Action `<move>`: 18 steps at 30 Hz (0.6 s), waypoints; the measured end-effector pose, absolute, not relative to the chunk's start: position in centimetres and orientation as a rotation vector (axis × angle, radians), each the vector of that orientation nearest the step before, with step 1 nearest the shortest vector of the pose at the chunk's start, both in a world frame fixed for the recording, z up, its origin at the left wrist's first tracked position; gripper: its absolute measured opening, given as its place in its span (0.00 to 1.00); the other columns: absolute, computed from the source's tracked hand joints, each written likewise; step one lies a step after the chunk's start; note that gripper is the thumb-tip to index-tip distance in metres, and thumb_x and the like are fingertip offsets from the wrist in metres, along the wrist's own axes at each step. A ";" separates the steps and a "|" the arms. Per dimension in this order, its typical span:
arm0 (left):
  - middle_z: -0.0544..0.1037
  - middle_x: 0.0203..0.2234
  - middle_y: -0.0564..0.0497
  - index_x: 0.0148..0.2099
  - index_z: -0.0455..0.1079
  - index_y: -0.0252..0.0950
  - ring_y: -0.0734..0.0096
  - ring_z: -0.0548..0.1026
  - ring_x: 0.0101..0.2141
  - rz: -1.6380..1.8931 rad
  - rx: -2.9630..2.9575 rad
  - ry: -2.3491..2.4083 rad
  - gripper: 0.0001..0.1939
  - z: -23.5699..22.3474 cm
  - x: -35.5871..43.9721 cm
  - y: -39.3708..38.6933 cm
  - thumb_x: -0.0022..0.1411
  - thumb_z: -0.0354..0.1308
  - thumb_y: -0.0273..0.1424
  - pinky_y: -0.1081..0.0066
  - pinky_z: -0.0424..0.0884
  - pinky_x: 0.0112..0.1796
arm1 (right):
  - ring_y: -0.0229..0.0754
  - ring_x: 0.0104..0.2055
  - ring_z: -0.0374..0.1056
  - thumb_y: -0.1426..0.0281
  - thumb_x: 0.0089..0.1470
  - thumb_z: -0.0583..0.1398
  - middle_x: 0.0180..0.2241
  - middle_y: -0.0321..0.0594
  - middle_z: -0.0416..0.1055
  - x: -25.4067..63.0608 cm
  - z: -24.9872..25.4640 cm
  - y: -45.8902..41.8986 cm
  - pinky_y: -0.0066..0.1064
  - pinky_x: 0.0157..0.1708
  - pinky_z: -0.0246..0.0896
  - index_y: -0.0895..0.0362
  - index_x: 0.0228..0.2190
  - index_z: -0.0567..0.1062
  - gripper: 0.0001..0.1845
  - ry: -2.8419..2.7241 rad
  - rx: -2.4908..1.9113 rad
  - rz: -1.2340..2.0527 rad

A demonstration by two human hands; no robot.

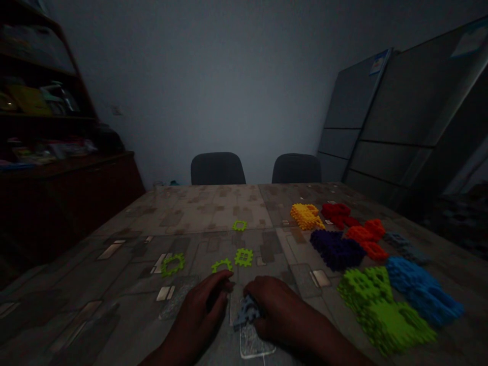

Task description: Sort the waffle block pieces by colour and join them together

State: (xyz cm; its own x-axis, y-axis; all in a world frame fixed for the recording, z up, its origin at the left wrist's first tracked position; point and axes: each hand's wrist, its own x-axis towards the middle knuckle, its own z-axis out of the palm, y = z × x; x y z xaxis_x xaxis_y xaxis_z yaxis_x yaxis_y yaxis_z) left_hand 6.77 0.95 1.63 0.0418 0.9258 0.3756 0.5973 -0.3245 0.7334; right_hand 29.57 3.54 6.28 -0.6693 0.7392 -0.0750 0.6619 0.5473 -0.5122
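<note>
My right hand (272,307) is closed on a grey-blue toothed building piece (247,311), which sits low over the table at the near middle. Its far end is hidden by my fingers. To the left, my left hand (204,310) is held with its fingers curved and thumb apart, nothing visible between them. Just beyond its fingertips lies a lime-green toothed frame (221,266), partly covered. A lime-green window-like square (244,257) lies beside that frame. Farther back rests another small green frame (240,225), and a green ring-shaped piece (173,265) is off to the left.
Along the table's right side stand piles of yellow (306,216), red (336,213), orange (368,236), dark purple (337,249), blue (423,290) and green pieces (385,307). Some grey pieces (405,246) lie there too. Two chairs (218,169) stand behind the patterned table (133,284).
</note>
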 end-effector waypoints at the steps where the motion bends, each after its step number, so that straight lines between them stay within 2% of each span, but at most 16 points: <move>1: 0.84 0.42 0.46 0.54 0.74 0.40 0.60 0.82 0.43 1.182 1.944 1.536 0.17 1.7 6.8 0.9 0.66 0.53 0.37 0.61 0.78 0.48 | 0.48 0.50 0.68 0.74 0.45 0.62 0.46 0.44 0.73 29.6 6.5 3.6 0.31 0.48 0.57 0.55 0.43 0.73 0.19 -2.624 -1.197 0.782; 8: 0.84 0.41 0.45 0.53 0.75 0.38 0.59 0.82 0.43 1.192 1.916 1.534 0.18 2.5 7.0 0.9 0.65 0.53 0.36 0.60 0.78 0.48 | 0.44 0.43 0.68 0.76 0.44 0.61 0.41 0.40 0.73 30.2 7.7 3.8 0.28 0.41 0.57 0.54 0.36 0.72 0.14 -2.564 -1.202 0.804; 13: 0.84 0.40 0.44 0.52 0.75 0.39 0.58 0.83 0.41 1.198 1.906 1.518 0.19 1.9 6.7 1.1 0.65 0.54 0.41 0.61 0.80 0.45 | 0.44 0.44 0.68 0.76 0.45 0.61 0.42 0.40 0.73 30.6 8.8 3.6 0.29 0.42 0.58 0.54 0.36 0.72 0.14 -2.532 -1.209 0.795; 18: 0.84 0.43 0.49 0.55 0.75 0.44 0.59 0.82 0.45 1.123 1.934 1.555 0.20 0.9 5.6 1.5 0.67 0.54 0.46 0.64 0.79 0.46 | 0.46 0.47 0.68 0.74 0.47 0.63 0.44 0.42 0.73 31.6 11.3 3.1 0.29 0.44 0.58 0.55 0.40 0.74 0.16 -2.524 -1.215 0.771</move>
